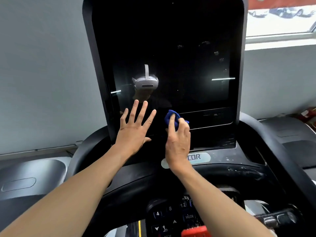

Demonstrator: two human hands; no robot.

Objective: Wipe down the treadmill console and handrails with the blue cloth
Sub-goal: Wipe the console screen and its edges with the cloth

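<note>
The treadmill console [171,48] is a tall black glossy screen straight ahead, with smudges at its upper right. My right hand [178,137] grips a bunched blue cloth [169,117] and holds it against the lower middle of the screen. To its left, my left hand [135,127] lies flat on the screen's lower left part with fingers spread. A curved black handrail [266,127] bends round the console's base on the right, and another handrail [80,151] curves on the left.
Below the screen sits a button panel [177,216] with numbers and a MODE key, and a red clip [195,231] at the bottom edge. Dusty marks lie on the black ledge [244,171] at right. Neighbouring grey machines [30,177] stand on both sides.
</note>
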